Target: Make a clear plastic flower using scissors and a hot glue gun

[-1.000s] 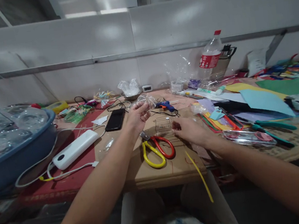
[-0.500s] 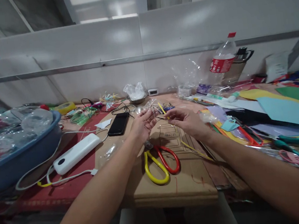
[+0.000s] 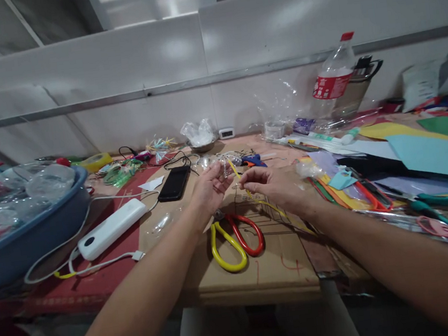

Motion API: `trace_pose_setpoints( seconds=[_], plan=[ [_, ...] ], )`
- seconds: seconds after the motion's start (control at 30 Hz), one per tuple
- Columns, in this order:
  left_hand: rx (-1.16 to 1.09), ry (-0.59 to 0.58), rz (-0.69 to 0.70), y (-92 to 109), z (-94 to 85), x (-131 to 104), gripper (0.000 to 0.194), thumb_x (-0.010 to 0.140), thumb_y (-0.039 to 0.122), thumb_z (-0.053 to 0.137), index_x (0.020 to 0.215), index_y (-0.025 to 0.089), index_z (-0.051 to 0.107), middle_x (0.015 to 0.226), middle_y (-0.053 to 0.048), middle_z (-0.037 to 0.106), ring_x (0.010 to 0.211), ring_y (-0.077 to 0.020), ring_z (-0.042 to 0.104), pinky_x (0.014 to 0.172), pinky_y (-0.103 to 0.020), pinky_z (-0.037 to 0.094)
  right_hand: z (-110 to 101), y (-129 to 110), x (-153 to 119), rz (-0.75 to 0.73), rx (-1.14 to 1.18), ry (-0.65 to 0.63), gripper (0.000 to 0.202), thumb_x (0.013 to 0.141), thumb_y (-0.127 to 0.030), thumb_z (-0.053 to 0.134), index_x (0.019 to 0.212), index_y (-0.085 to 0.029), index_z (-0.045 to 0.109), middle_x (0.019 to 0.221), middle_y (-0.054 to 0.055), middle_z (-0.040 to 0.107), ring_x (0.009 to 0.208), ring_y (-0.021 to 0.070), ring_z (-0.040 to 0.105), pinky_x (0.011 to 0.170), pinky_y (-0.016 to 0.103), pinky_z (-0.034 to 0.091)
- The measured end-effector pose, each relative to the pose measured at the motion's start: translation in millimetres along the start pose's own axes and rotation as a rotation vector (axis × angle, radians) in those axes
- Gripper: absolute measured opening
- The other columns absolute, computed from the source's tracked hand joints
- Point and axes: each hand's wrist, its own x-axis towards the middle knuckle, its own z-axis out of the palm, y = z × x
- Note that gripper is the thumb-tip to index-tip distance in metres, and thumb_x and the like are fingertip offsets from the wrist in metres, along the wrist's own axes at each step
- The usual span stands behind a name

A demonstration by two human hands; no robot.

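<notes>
Over the cardboard, my left hand [image 3: 212, 186] is closed at the fingertips on a clear plastic piece [image 3: 226, 169], whose exact kind I cannot make out. My right hand [image 3: 270, 184] pinches a thin yellow strip [image 3: 232, 168]. The strip's upper end stands beside the plastic, and I cannot tell whether they touch. A long yellow length [image 3: 281, 214] trails below my right hand toward the forearm. Just under my hands lie scissors [image 3: 248, 235] with one yellow and one red handle loop; their blades are mostly hidden by my left hand.
Left of my arms are a blue basin [image 3: 33, 238] of clear plastic, a white power bank [image 3: 112, 229] with a cable, and a black phone [image 3: 174, 183]. Behind stands a blue glue gun [image 3: 253, 160]. Coloured sheets [image 3: 433, 157], green-handled pliers [image 3: 446, 202] and a large bottle [image 3: 331, 85] are at right.
My right hand has come slightly closer to my left, bringing the yellow strip nearer the clear plastic. The head view has shifted a little.
</notes>
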Motion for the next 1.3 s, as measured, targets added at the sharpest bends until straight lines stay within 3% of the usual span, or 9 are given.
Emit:
trace_pose_setpoints(
  seconds=[0.23, 0.37, 0.57, 0.73, 0.93, 1.03, 1.17, 1.23, 1.3],
  plan=[
    [0.021, -0.051, 0.051, -5.2, 1.6, -1.3, 0.034, 0.062, 0.001, 0.084, 0.081, 0.014, 0.059, 0.073, 0.003, 0.064, 0.062, -0.006, 0.061, 0.061, -0.018, 0.051, 0.2, 6.3, 3.0, -0.031, 0.021, -0.023, 0.014, 0.079, -0.024, 0.065, 0.09, -0.017, 0.069, 0.089, 0.002, 0.07, 0.084, 0.0143, 0.062, 0.083, 0.031, 0.049],
    [0.011, -0.093, 0.088, -6.1, 1.3, -0.5, 0.037, 0.057, 0.001, 0.084, 0.077, 0.014, 0.057, 0.072, 0.004, 0.061, 0.059, -0.0048, 0.057, 0.056, -0.017, 0.046, 0.4, 9.9, 4.6, -0.092, -0.002, -0.091, 0.012, 0.079, -0.023, 0.065, 0.088, -0.017, 0.069, 0.088, 0.002, 0.07, 0.083, 0.0151, 0.062, 0.081, 0.031, 0.049],
    [-0.023, -0.093, 0.062, -6.2, 1.1, -0.6, 0.032, 0.062, -0.001, 0.079, 0.078, 0.015, 0.057, 0.072, 0.003, 0.062, 0.059, -0.0046, 0.056, 0.056, -0.016, 0.045, 0.6, 7.9, 3.2, -0.119, -0.025, -0.153, 0.016, 0.08, -0.027, 0.066, 0.091, -0.017, 0.072, 0.091, 0.003, 0.072, 0.084, 0.0168, 0.064, 0.081, 0.032, 0.05],
    [-0.051, -0.002, 0.054, -3.3, -0.8, 3.5, 0.021, 0.073, 0.003, 0.075, 0.082, 0.014, 0.06, 0.073, 0.0, 0.065, 0.063, -0.007, 0.061, 0.062, -0.018, 0.049, -0.9, 12.0, 5.4, -0.093, -0.049, -0.107, 0.017, 0.078, -0.028, 0.066, 0.089, -0.017, 0.073, 0.088, 0.003, 0.072, 0.08, 0.0155, 0.063, 0.077, 0.03, 0.049],
    [-0.141, 0.122, 0.146, 18.2, -5.7, 13.6, 0.006, 0.086, 0.009, 0.063, 0.081, 0.013, 0.063, 0.072, -0.001, 0.067, 0.065, -0.0084, 0.064, 0.061, -0.02, 0.048, 3.5, 20.1, 9.4, -0.036, -0.281, -0.284, 0.016, 0.082, -0.021, 0.062, 0.094, -0.016, 0.072, 0.083, 0.003, 0.072, 0.073, 0.0156, 0.064, 0.071, 0.028, 0.049],
    [-0.159, 0.137, 0.135, 24.1, -7.5, 14.9, 0.011, 0.089, 0.01, 0.058, 0.08, 0.013, 0.063, 0.071, -0.001, 0.068, 0.066, -0.0091, 0.066, 0.059, -0.02, 0.047, 6.3, 18.6, 9.4, -0.151, -0.53, -0.179, 0.029, 0.086, -0.02, 0.064, 0.114, -0.018, 0.071, 0.096, 0.006, 0.076, 0.081, 0.0179, 0.067, 0.077, 0.03, 0.049],
    [-0.159, 0.118, 0.121, 24.5, -5.9, 12.6, 0.009, 0.089, 0.008, 0.06, 0.082, 0.013, 0.064, 0.075, -0.001, 0.071, 0.068, -0.009, 0.068, 0.058, -0.02, 0.046, -8.7, 15.8, 19.2, -0.25, -0.703, 0.161, 0.023, 0.096, -0.032, 0.057, 0.106, -0.019, 0.074, 0.1, 0.009, 0.076, 0.086, 0.0202, 0.066, 0.08, 0.032, 0.048],
    [-0.153, 0.095, 0.123, 24.2, -4.5, 11.3, 0.009, 0.089, 0.008, 0.061, 0.083, 0.013, 0.065, 0.076, -0.001, 0.071, 0.068, -0.0086, 0.068, 0.058, -0.019, 0.046, -24.0, 17.1, 30.6, -0.228, -0.747, 0.362, 0.023, 0.095, -0.03, 0.057, 0.104, -0.016, 0.073, 0.105, 0.01, 0.075, 0.092, 0.0218, 0.065, 0.083, 0.032, 0.048],
    [-0.15, 0.074, 0.126, 24.3, -4.0, 10.6, 0.008, 0.089, 0.008, 0.062, 0.083, 0.013, 0.066, 0.076, -0.002, 0.071, 0.067, -0.0083, 0.068, 0.057, -0.019, 0.046, -39.6, 20.6, 44.4, -0.119, -0.792, 0.428, 0.024, 0.093, -0.028, 0.057, 0.102, -0.014, 0.073, 0.106, 0.013, 0.074, 0.094, 0.0235, 0.064, 0.086, 0.033, 0.047]
  ],
)
